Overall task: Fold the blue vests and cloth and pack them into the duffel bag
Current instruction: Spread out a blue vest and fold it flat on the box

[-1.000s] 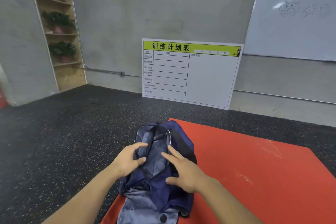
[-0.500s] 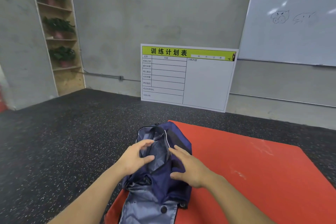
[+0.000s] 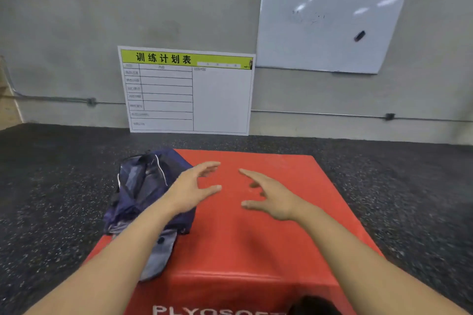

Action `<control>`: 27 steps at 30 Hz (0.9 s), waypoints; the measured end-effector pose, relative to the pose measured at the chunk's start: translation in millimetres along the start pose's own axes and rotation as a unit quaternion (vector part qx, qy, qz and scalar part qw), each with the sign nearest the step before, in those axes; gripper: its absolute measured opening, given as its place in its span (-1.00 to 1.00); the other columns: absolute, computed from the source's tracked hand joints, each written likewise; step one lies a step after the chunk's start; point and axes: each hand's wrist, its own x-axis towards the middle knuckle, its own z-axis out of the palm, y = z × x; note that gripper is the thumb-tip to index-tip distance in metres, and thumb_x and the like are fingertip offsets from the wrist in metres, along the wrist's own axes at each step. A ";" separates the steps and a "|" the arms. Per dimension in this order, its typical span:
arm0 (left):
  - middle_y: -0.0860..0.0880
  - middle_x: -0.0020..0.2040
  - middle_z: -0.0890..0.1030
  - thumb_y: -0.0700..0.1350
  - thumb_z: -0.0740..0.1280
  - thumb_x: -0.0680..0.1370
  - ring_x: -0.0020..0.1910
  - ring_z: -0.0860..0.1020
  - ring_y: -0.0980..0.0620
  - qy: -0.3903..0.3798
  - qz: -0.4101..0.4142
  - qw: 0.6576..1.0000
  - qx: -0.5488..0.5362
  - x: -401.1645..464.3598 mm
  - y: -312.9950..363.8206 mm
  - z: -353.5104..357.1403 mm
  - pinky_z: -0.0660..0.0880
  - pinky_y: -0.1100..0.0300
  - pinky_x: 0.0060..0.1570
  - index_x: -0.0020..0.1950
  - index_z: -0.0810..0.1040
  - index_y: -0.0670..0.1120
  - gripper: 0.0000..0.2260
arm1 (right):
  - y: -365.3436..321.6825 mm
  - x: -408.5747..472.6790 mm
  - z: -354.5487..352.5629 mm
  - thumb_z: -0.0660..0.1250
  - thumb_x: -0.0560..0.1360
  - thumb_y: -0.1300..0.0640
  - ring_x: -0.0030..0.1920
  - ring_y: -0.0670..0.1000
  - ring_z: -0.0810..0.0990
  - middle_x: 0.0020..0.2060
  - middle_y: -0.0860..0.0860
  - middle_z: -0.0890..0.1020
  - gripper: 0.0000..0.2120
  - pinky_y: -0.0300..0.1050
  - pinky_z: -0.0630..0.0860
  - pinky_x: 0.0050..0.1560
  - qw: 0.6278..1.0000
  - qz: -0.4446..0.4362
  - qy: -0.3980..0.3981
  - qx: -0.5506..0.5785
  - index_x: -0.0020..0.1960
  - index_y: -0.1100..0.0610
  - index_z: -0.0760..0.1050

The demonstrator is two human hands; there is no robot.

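Both hands, left hand and right hand, hover spread and empty over the red foam box, and the crumpled navy fabric bundle left of them could slide off its edge.

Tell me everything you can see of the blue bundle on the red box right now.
The blue bundle is crumpled navy fabric with thin white piping and a paler grey-blue flap bearing a dark snap. It lies slumped on the left edge of the red box, partly overhanging it. The left forearm crosses in front; whether it touches is unclear.
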 end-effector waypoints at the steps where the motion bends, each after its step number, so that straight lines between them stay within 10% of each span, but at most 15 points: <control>1: 0.17 0.27 0.58 -0.02 0.55 0.48 0.22 0.51 0.35 -0.009 0.013 1.000 -0.006 -0.8 13.7 16.3 0.32 0.59 0.10 0.43 0.47 0.13 -0.45 | 7.7 -19.2 -7.2 0.53 0.49 -0.02 0.33 -0.10 0.47 0.52 -0.09 0.33 -0.16 -0.20 0.40 0.37 1.000 0.010 0.009 0.000 0.63 -0.11 0.15; 12: 0.12 0.27 0.59 -0.04 0.54 0.49 0.20 0.55 0.17 -0.158 0.086 0.982 -0.059 -32.0 120.6 203.2 0.43 0.34 0.13 0.43 0.47 0.09 -0.46 | 105.9 -237.9 -37.5 0.54 0.49 -0.01 0.33 -0.07 0.48 0.50 -0.07 0.36 -0.16 -0.19 0.43 0.33 0.987 0.137 0.079 -0.003 0.62 -0.11 0.15; 16: 0.14 0.26 0.59 -0.04 0.55 0.48 0.22 0.55 0.20 -0.217 0.096 0.968 -0.079 -47.5 142.8 276.1 0.43 0.32 0.14 0.43 0.47 0.13 -0.46 | 150.0 -315.6 -22.2 0.53 0.49 -0.02 0.36 -0.14 0.43 0.49 -0.14 0.35 -0.17 -0.52 0.29 0.22 0.975 0.203 0.089 0.024 0.62 -0.10 0.17; 27: 0.22 0.31 0.56 0.01 0.52 0.49 0.26 0.50 0.29 -0.349 0.053 0.930 -0.099 -89.2 151.8 441.8 0.43 0.29 0.20 0.43 0.44 0.20 -0.46 | 274.6 -456.9 68.5 0.49 0.53 -0.03 0.39 -0.05 0.42 0.48 -0.17 0.35 -0.28 -0.21 0.36 0.32 0.922 0.373 0.055 0.090 0.59 -0.13 0.22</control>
